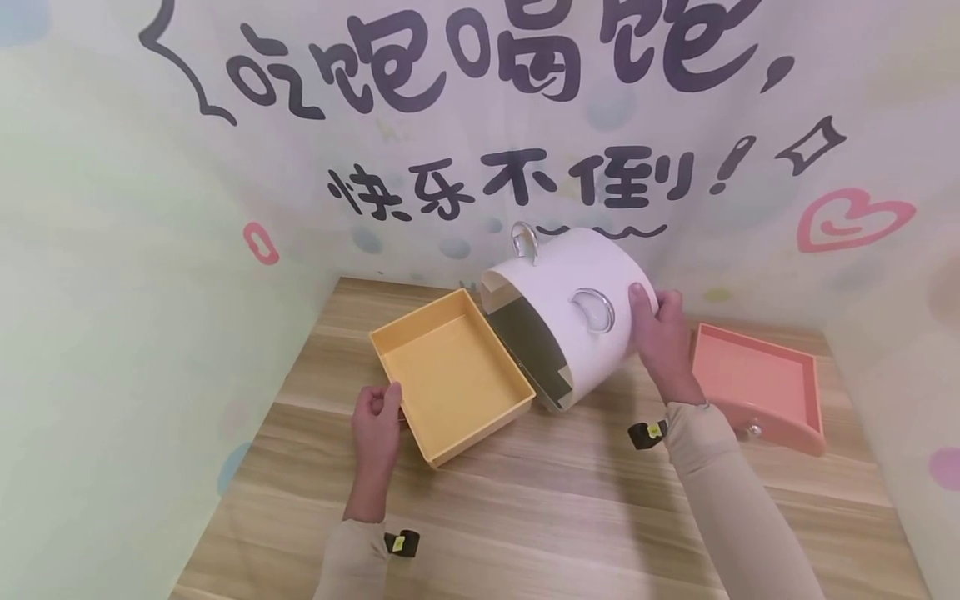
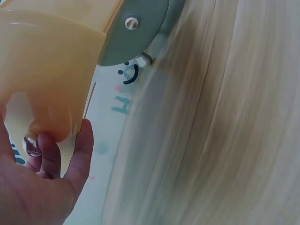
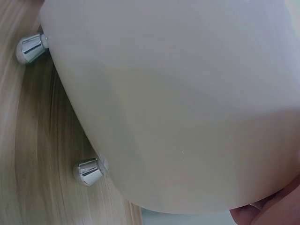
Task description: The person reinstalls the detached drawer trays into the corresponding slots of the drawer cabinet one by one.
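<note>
1. The left hand (image 1: 377,429), left of centre in the head view, was clamped on the yellow drawer (image 1: 450,375), its thumb at the rim and its fingers curled in at the front panel.
2. In the left wrist view, one finger lay at the drawer's silver knob (image 2: 32,144), lower left of the frame; I could not tell whether it pressed the knob or only lay beside it.
3. The right hand (image 1: 663,342), right of centre in the head view, gripped the white case (image 1: 566,267) at its right end, thumb on the outer wall and fingers bent round the edge.
4. The case sat at an angle near the centre, its mouth facing lower left, just beside the yellow drawer.
5. A green panel (image 2: 145,42) showed at the top of the left wrist view.
6. Two silver feet (image 3: 89,172) stuck out from the case at the left of the right wrist view.
7. A pink drawer (image 1: 757,375) lay on the tabletop (image 1: 540,517), at the right of the head view.
</note>
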`<state>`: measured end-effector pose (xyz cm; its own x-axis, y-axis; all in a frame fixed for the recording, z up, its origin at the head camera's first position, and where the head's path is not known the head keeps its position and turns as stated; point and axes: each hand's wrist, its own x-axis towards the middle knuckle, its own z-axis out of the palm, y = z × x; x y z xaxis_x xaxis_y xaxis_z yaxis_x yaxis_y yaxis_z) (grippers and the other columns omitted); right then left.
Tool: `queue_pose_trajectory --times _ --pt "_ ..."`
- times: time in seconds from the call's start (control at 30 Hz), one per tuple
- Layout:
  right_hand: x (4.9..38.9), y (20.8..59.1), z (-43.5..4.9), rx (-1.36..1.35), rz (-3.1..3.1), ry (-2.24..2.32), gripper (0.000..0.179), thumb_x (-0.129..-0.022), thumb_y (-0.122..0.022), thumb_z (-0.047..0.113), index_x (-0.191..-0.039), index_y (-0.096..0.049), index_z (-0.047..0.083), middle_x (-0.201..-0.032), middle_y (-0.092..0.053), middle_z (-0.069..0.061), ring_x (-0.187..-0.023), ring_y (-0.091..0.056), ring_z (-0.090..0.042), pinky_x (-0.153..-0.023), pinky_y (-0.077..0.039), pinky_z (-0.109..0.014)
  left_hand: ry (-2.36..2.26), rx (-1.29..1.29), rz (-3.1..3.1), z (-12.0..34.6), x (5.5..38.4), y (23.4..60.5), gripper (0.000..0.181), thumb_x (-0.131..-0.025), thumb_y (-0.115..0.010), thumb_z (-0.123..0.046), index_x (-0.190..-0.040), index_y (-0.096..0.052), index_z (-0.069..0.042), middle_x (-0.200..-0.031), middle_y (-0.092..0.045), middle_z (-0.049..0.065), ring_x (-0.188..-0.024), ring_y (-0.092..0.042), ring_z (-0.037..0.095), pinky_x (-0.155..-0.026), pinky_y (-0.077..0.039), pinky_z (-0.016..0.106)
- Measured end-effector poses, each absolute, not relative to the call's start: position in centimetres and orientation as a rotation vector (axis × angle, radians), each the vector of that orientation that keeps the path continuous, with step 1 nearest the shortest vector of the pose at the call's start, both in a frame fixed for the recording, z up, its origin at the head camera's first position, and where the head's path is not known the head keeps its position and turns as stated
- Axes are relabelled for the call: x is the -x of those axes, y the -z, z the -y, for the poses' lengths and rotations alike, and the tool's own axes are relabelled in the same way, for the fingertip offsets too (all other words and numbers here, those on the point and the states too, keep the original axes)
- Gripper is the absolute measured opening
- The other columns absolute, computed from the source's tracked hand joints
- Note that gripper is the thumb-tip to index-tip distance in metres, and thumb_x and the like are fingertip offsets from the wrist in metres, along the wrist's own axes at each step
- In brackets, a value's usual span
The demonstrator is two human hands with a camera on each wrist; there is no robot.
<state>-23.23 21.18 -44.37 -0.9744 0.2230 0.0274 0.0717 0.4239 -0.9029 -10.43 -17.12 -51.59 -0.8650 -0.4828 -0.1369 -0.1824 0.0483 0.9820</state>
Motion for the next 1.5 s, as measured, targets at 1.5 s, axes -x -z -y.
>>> queue_pose_trajectory --times 1.5 --pt "23.5 45.1 -20.8 0.266 2.424 -1.692 0.064 -0.101 -0.044 0.062 -0.119 -0.042 0.0 -0.109 -0.048 -0.01 -0.105 -0.049 -0.024 -0.09 -0.042 -0.032 2.005 -0.572 2.072 13.6 10.4 51.2 0.029 -0.104 -0.058 -0.032 -0.098 -0.053 -0.004 -0.08 -0.067 0.012 -0.066 -0.069 0.014 -0.063 -0.061 0.034"
